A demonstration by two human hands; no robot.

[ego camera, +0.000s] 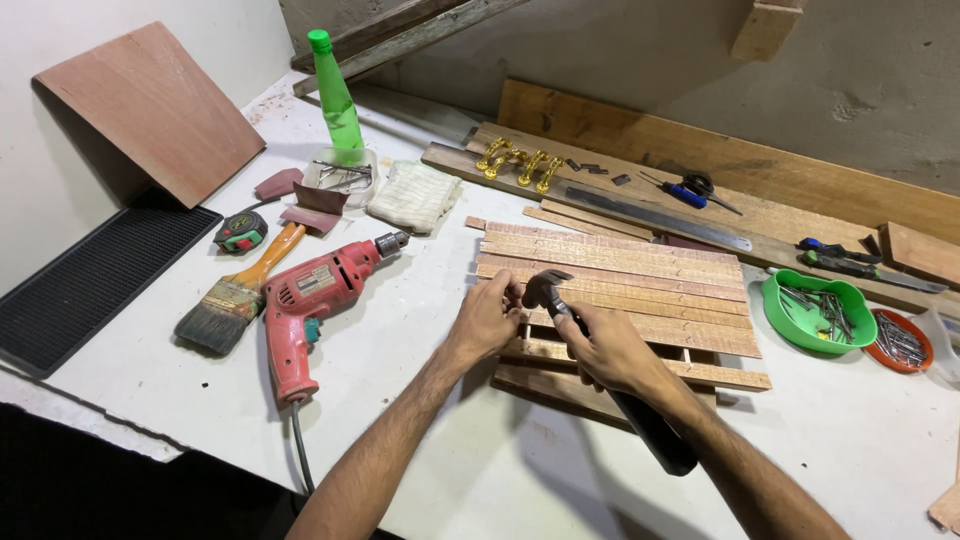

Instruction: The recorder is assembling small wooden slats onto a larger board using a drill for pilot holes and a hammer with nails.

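Flanking slats (pixel 620 270): drill (pixel 310 300), green bowl (pixel 818 310)

Pale label (pixel 316 281) (rectangular) on red drill (pixel 305 305).

Both forearms reached forward, the left hand (pixel 487 318) pinching with curled fingers, the right hand (pixel 612 350) closed in a grip.

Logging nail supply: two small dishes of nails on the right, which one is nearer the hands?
The green dish. It lies just past the slat panel, closer to the right hand; the red dish lies farther right.
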